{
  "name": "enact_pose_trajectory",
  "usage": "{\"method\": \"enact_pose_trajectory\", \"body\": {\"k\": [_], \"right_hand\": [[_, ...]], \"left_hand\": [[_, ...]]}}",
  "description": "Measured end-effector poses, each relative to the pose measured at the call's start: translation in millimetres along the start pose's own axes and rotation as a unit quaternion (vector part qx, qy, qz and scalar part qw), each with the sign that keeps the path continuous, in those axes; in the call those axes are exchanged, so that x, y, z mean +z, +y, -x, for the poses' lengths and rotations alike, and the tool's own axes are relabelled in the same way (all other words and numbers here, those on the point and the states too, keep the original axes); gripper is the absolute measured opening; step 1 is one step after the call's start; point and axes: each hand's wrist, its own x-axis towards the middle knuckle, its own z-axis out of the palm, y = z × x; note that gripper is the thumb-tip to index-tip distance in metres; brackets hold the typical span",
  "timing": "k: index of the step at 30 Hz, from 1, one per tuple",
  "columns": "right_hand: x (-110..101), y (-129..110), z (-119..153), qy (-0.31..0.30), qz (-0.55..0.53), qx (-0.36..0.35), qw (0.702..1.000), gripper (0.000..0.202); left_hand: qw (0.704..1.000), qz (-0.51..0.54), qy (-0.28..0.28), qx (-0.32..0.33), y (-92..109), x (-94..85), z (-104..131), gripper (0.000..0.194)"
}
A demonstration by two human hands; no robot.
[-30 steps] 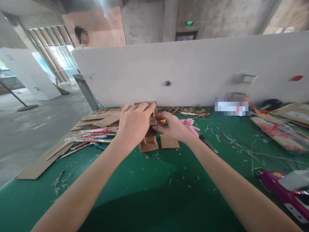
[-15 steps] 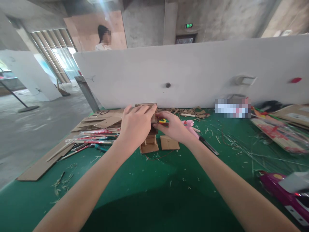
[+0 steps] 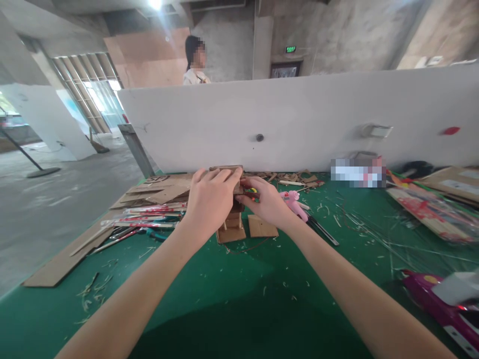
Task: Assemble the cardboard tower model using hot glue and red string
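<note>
A small tiered cardboard structure (image 3: 235, 234) with short wooden posts stands on the green table near the white partition. My left hand (image 3: 212, 197) lies over its left side and top, the fingers bent around the upper part. From the right, my right hand (image 3: 262, 199) grips the edge of an upper tier between thumb and fingers. A square cardboard piece (image 3: 262, 226) lies flat just right of the structure's base. Beyond my right wrist are a pink figure-shaped object (image 3: 294, 203) and a black-handled cutter (image 3: 322, 231).
Cardboard sheets (image 3: 160, 192) and wrapped sticks (image 3: 149, 211) lie at the left. Scraps line the white partition (image 3: 209, 124). Clear thin rods, a red-patterned package (image 3: 430, 209) and a purple device (image 3: 430, 299) are at the right. A person (image 3: 195, 60) is behind the partition.
The view has tilted slightly up, so the table sits lower in it. The person behind the partition has moved right. Both my hands keep their hold on the structure.
</note>
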Motion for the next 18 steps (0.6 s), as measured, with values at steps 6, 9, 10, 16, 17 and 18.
{"method": "enact_pose_trajectory", "body": {"k": [6, 9, 10, 16, 17, 18], "right_hand": [[0.3, -0.1, -0.3, 0.003, 0.004, -0.012, 1.0, 0.025], [0.8, 0.0, -0.7, 0.008, 0.01, -0.024, 1.0, 0.025], [0.9, -0.1, -0.8, 0.012, 0.016, -0.029, 0.999, 0.025], [1.3, -1.5, -0.9, 0.02, 0.028, -0.034, 0.999, 0.023], [1.3, -1.5, -0.9, 0.018, 0.026, -0.033, 0.999, 0.023], [1.2, -1.3, -0.8, 0.017, 0.03, -0.034, 0.999, 0.023]], "left_hand": [[1.0, -0.001, 0.0, 0.0, 0.6, 0.0, 0.4, 0.047], [1.0, -0.002, -0.004, 0.003, -0.2, -1.0, 0.7, 0.047], [1.0, -0.002, -0.005, 0.004, -0.4, -1.1, 0.7, 0.047], [1.0, -0.002, -0.004, 0.006, -1.2, -1.0, 0.2, 0.048], [1.0, 0.0, -0.005, 0.006, -1.7, -1.8, -0.2, 0.048], [1.0, 0.004, -0.007, 0.005, -2.5, -3.0, -0.7, 0.048]]}}
